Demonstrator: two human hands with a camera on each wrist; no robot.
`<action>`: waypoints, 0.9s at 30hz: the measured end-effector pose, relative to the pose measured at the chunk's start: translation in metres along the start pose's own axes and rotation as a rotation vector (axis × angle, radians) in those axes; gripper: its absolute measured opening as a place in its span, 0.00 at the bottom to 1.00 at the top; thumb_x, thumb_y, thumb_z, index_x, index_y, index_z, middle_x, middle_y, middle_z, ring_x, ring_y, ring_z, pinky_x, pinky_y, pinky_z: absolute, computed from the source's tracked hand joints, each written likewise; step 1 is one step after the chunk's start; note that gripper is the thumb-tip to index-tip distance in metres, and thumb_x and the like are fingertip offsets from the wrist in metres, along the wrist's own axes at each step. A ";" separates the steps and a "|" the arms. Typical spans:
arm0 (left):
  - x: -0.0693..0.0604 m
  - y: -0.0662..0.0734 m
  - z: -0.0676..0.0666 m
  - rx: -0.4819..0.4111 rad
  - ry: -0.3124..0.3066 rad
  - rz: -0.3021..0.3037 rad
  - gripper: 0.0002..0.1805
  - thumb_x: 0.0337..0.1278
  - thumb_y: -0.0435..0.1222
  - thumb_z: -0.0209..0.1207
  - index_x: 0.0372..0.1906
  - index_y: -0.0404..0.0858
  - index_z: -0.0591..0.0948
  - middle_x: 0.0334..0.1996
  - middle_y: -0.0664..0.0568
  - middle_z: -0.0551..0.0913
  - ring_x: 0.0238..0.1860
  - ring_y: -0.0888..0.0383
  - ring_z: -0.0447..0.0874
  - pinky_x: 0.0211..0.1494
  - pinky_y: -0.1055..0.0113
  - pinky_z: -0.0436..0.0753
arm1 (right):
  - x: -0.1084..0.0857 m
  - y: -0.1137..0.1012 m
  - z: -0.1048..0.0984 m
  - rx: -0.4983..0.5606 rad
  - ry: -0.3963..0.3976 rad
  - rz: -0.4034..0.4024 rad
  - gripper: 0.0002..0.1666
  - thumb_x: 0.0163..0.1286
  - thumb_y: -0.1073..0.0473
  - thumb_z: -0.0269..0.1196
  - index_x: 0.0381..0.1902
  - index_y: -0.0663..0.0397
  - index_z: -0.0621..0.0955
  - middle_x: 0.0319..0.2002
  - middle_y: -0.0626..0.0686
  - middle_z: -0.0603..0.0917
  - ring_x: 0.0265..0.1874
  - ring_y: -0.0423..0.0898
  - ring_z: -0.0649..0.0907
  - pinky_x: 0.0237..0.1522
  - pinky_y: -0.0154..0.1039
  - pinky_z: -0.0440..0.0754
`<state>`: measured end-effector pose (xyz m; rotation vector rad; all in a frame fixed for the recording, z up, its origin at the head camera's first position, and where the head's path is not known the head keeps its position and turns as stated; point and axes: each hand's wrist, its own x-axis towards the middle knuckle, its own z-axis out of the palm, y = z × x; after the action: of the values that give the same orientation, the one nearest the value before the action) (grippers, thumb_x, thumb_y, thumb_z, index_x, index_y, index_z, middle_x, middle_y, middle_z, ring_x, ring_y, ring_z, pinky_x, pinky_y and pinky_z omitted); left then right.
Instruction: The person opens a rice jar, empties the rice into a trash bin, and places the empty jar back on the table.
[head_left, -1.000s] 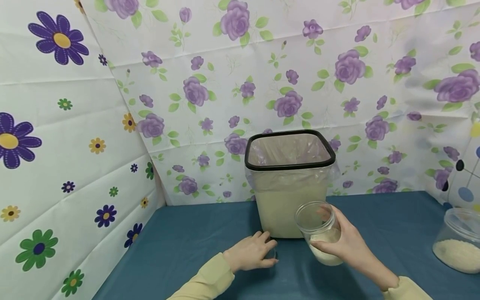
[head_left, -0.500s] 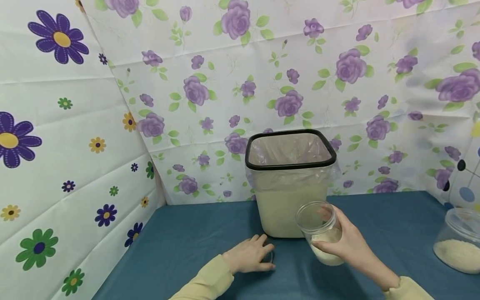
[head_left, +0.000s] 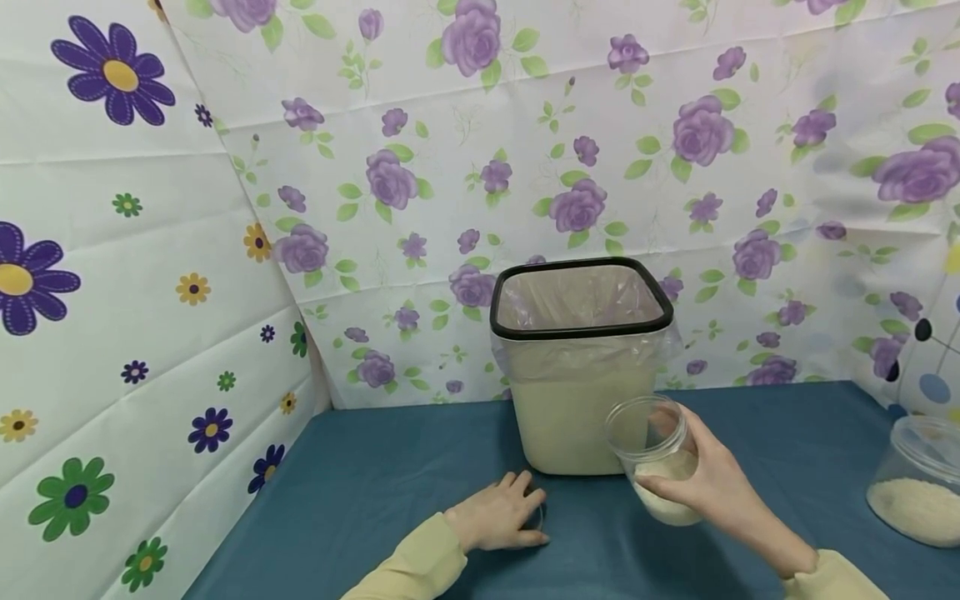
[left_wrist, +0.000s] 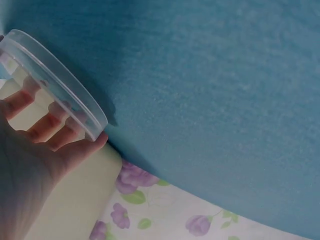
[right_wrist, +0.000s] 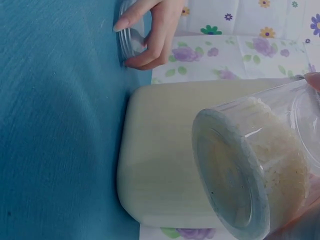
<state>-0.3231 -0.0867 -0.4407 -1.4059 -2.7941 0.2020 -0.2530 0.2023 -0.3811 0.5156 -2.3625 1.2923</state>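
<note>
Okay, head view first, 12 = top. Tall bin point(head_left: 577, 417), black-rimmed and bag-lined, stands on the blue table cover point(head_left: 360, 500), flowered cloth point(head_left: 450, 183) behind it at 12. Person's left hand point(head_left: 495, 510) is down at the bin's 7 o'clock, fingers part-bent; its hold is mostly hidden from this angle. Person's right hand point(head_left: 708, 467) sits at the bin's 5, thumb and fingers curled round a clear jar point(head_left: 647, 457). White rice point(head_left: 669, 502) in the bottom of it; jar is tilted, mouth leaning to 11. Wide tub point(head_left: 903, 465), also part-filled with grain, at 4 near the edge.

Left wrist view: clear round lid point(left_wrist: 62, 75) at 10. The left hand comes in from 8 and grips it by the rim, other fingers showing through the plastic. Can't tell if the lid touches the cover or is just above. Bin wall at 7.

Right wrist view: jar at 4, base toward the camera and off the cover. Only slivers of the right hand show, at 2 and 5. Bin mid-frame behind; left hand plus lid at 12.
</note>
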 end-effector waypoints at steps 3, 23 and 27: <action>0.000 0.000 0.002 0.004 0.004 0.006 0.25 0.56 0.61 0.45 0.48 0.48 0.70 0.43 0.54 0.63 0.38 0.59 0.64 0.41 0.66 0.71 | 0.001 0.001 -0.003 -0.017 0.006 0.001 0.50 0.47 0.50 0.72 0.65 0.47 0.60 0.55 0.57 0.70 0.51 0.59 0.70 0.41 0.59 0.69; -0.002 -0.003 0.005 -0.066 0.000 0.040 0.27 0.59 0.61 0.40 0.53 0.48 0.68 0.42 0.57 0.62 0.39 0.61 0.63 0.43 0.68 0.69 | 0.003 0.002 -0.018 -0.055 0.033 -0.012 0.49 0.48 0.52 0.72 0.64 0.52 0.60 0.54 0.59 0.70 0.51 0.58 0.69 0.43 0.57 0.67; -0.002 -0.002 0.006 -0.073 0.002 0.044 0.30 0.57 0.62 0.38 0.55 0.48 0.68 0.43 0.57 0.63 0.40 0.61 0.64 0.42 0.69 0.70 | 0.002 0.004 -0.019 -0.056 0.033 -0.004 0.49 0.48 0.53 0.72 0.64 0.51 0.60 0.54 0.59 0.71 0.51 0.58 0.69 0.43 0.57 0.67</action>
<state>-0.3239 -0.0906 -0.4458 -1.4826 -2.7984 0.1004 -0.2540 0.2201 -0.3735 0.4780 -2.3620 1.2193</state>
